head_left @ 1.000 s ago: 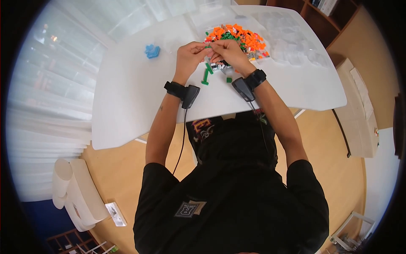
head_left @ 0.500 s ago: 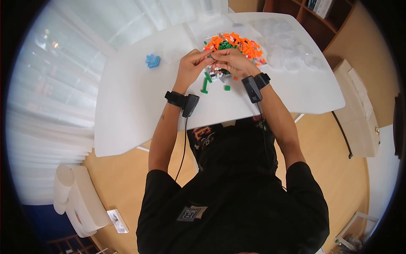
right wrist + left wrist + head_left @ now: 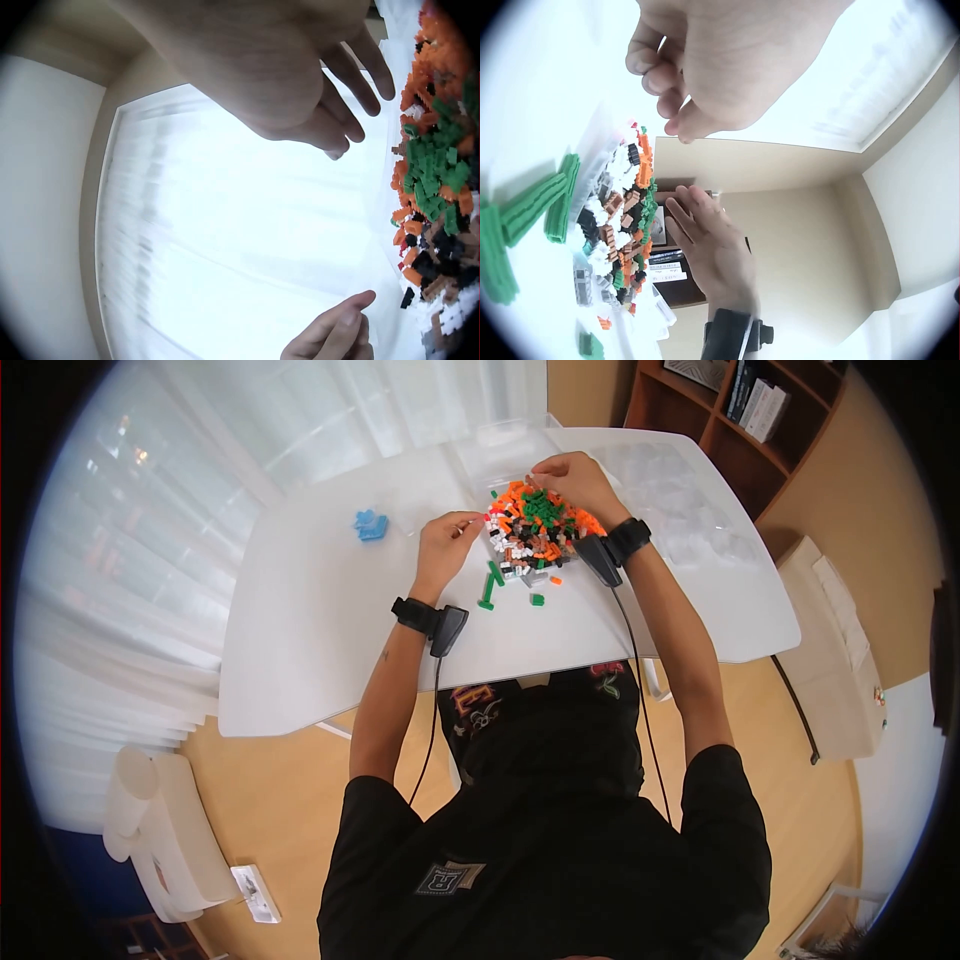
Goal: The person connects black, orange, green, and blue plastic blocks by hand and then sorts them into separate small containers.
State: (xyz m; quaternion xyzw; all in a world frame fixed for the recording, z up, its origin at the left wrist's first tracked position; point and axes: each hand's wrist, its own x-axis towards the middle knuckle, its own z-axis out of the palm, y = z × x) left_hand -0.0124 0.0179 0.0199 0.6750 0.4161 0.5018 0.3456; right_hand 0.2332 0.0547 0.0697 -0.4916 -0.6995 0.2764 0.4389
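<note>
A heap of small building bricks (image 3: 520, 545), orange, green, white, black and brown, lies on the white table (image 3: 330, 650). My left hand (image 3: 445, 550) hovers at the heap's left side. In the left wrist view its fingers curl and the thumb tip meets the fingertips; I cannot tell whether a small brick is pinched there. My right hand (image 3: 580, 482) reaches over the far side of the heap, its fingers spread and loosely bent in the right wrist view, with no brick showing between them. Long green brick bars (image 3: 536, 206) lie on the near side.
A light-blue brick build (image 3: 371, 526) stands at the left of the table. A single green brick (image 3: 538, 600) and an orange brick (image 3: 555, 581) lie near the heap. Clear plastic trays (image 3: 675, 510) sit at the right. Cables hang from both wrist cameras.
My hands, together over the heap before, have parted. The right hand has moved to the heap's far right side, while the left stays at the left. More of the heap shows.
</note>
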